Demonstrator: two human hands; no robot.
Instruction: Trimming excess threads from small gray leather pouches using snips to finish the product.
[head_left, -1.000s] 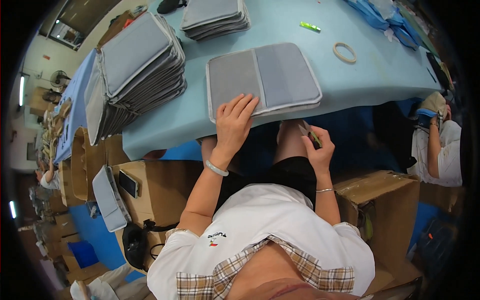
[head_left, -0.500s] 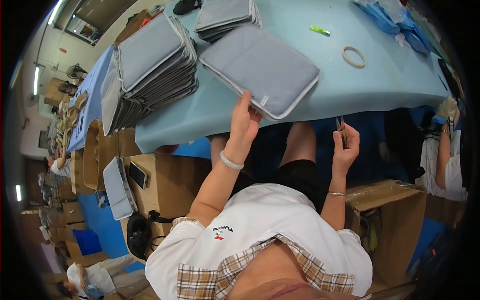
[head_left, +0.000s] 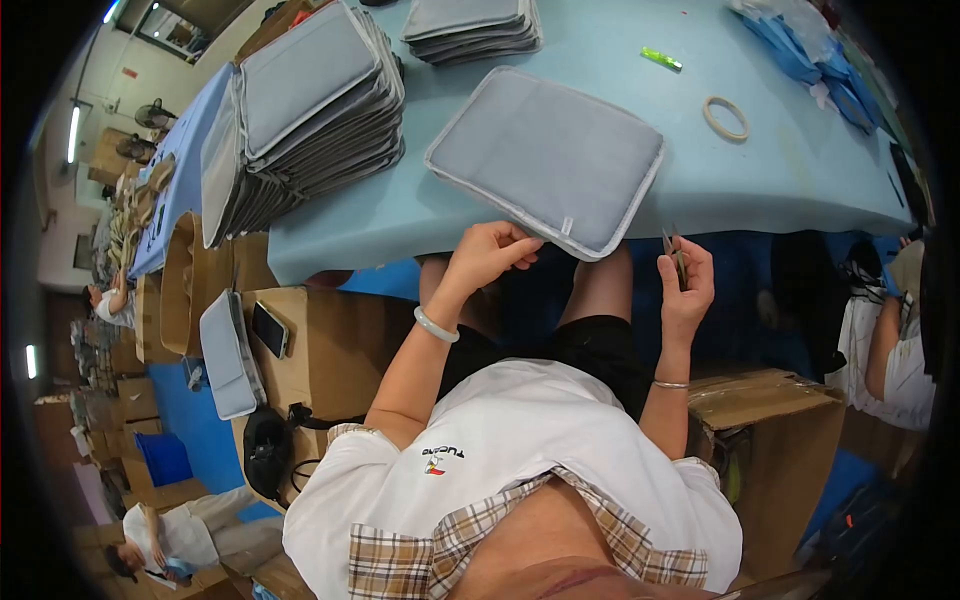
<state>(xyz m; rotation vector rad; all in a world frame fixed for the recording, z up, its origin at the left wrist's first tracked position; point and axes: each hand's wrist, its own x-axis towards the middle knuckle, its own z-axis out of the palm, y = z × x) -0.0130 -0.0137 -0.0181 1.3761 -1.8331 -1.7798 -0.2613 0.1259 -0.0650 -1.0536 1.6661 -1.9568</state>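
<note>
A flat grey fabric case [head_left: 545,155] with pale piping and a small white tag lies at the near edge of the table, its front corner jutting over. My left hand [head_left: 490,258] is closed at that near edge, thumb and fingertips pinched on the piping close to the tag; a thin thread there would be too small to make out. In my right hand [head_left: 686,285], held off the table's front edge to the right of the case, is a pair of small thread snips [head_left: 677,262] with the blades pointing up and slightly apart.
The light blue table [head_left: 780,190] bears a tall stack of grey cases [head_left: 315,90], a smaller stack [head_left: 470,25], a tape roll [head_left: 726,118], a bright green cutter-like item [head_left: 661,59] and blue material [head_left: 790,55]. Cardboard boxes [head_left: 335,350] [head_left: 780,430] flank me; a phone [head_left: 270,328] rests left.
The case has come down toward me and turned a little. My left hand has shifted from gripping its front edge to a curled pinch lower on it. The snips stay in my right hand.
</note>
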